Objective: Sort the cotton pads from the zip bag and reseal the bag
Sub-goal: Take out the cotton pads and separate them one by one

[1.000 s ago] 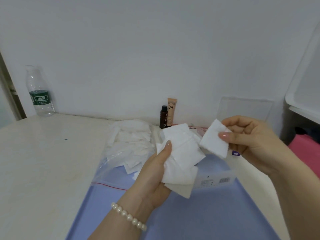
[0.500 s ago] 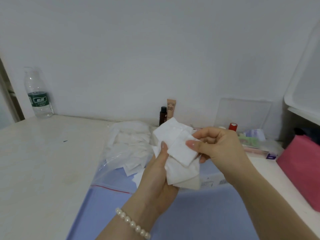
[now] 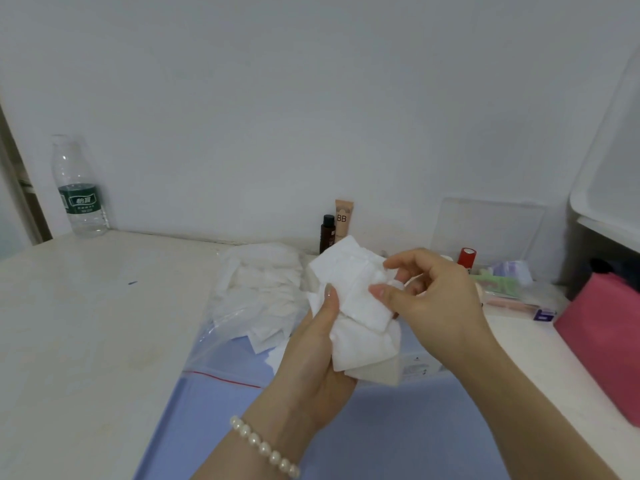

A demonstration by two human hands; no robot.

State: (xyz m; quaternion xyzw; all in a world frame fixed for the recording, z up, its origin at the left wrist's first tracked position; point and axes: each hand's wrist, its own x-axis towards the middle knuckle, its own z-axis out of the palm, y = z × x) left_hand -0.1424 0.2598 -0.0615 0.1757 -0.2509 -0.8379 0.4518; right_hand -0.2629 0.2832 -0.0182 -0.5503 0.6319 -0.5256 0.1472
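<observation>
We clamp the cotton pad stack [image 3: 360, 317] in our left hand [image 3: 311, 368] while our right hand [image 3: 429, 299] pinches the top pad square for alignment.

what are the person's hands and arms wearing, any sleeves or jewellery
Both forearms are bare, with no sleeves in view. The left hand has a bracelet of round white pearl-like beads around its wrist. The right hand shows no ring, watch or bracelet. The fingernails look longish, with a pale, glossy finish; no gloves on either hand.
</observation>
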